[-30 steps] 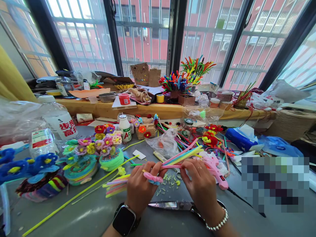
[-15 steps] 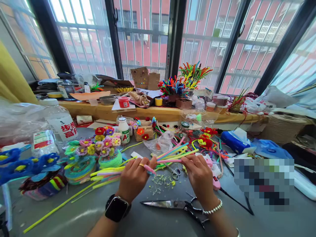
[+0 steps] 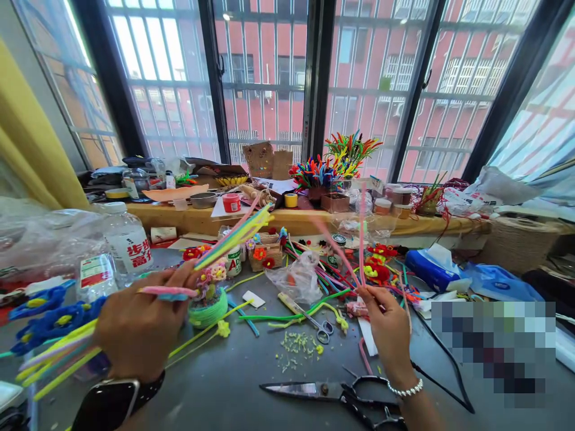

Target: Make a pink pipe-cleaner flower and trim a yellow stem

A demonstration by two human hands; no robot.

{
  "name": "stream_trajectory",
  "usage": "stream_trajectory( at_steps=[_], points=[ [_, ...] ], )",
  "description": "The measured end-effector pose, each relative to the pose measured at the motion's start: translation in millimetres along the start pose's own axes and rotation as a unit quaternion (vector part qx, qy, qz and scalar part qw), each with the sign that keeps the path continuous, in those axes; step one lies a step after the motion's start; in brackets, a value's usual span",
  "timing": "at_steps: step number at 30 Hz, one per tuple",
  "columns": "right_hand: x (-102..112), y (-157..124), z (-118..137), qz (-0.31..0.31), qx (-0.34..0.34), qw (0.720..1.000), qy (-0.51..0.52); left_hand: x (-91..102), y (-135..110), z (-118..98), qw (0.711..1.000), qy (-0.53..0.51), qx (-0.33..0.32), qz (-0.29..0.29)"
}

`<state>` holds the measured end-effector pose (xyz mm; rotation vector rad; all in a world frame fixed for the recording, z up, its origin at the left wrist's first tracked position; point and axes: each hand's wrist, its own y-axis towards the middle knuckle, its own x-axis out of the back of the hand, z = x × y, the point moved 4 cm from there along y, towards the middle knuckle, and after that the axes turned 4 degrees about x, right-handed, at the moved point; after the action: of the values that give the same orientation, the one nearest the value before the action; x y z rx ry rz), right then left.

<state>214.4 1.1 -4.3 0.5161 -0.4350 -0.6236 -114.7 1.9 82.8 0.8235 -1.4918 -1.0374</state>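
Observation:
My left hand (image 3: 141,326), at the left, is closed round a bundle of yellow, pink, blue and green pipe cleaners (image 3: 236,239). Their ends stick out on both sides of the fist, and a short pink and blue piece (image 3: 168,292) lies across the fingers. At the right, my right hand (image 3: 386,326) pinches pink pipe cleaners (image 3: 362,239) at their lower ends; they fan upward, blurred by motion. Below this hand lie large black-handled scissors (image 3: 305,391). Between the hands are small scissors (image 3: 321,326) and green-yellow fluff clippings (image 3: 297,348).
Fuzzy flowers in a green pot (image 3: 209,310), blue flowers (image 3: 58,317) and a plastic bottle (image 3: 128,242) stand at the left. A tissue pack (image 3: 424,269) and a black cable (image 3: 453,371) are on the right. A wooden ledge (image 3: 291,220) runs behind under the windows.
My hands have moved apart. The left carried the bundle left and toward me; the right drew pink pipe cleaners away to the right and raised them upright. The view has tilted up slightly.

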Motion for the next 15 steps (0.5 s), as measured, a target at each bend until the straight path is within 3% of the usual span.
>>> stream_trajectory(
  at_steps=[2,6,10,13,15],
  points=[
    [-3,-2,-5,0.004,-0.067,0.994,0.081,5.1,9,-7,0.994,0.096,-0.042,-0.022],
    [-11,-6,-9,0.009,-0.141,0.971,0.195,-10.0,26,-48,0.992,0.066,-0.094,-0.047],
    [-13,-8,-8,0.013,-0.147,0.967,0.208,-66.8,39,-94,0.990,-0.020,-0.136,0.038],
    [-14,-9,-6,0.040,-0.143,0.969,0.195,-109.4,39,-108,0.978,-0.150,-0.082,0.120],
    [-16,-10,-3,0.058,-0.141,0.971,0.182,-120.3,30,-112,0.973,-0.179,-0.060,0.132]
  ],
)
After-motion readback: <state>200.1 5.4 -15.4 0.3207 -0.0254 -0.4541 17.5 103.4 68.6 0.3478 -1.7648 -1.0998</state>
